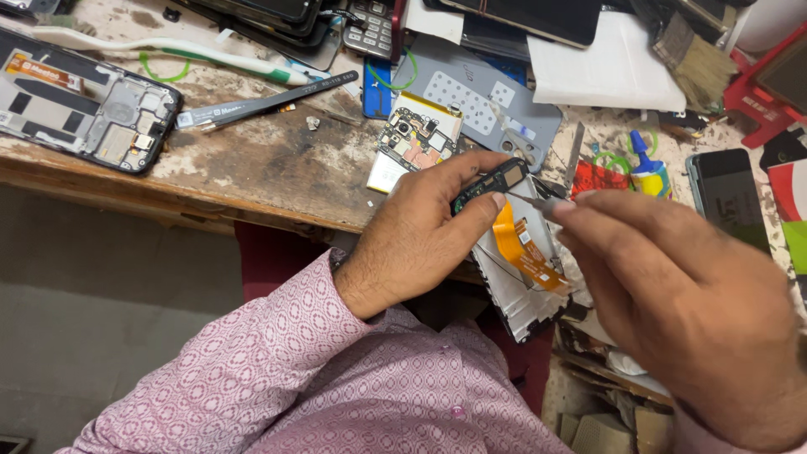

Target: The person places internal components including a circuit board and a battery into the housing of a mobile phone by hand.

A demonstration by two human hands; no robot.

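At the edge of the worn wooden surface (252,168), I see my left hand (416,231) with its fingers closed around a small black plastic phone module (492,183), lifted a little so its face turns toward me. My right hand (681,294) pinches a thin metal tool (538,204); its tip touches the module, probably for fine control. Under both hands lies an opened phone frame with an orange flex cable (523,248), half over the edge. Near it rest a green circuit board (412,139), black tweezers (261,102) and a small glue bottle (649,172).
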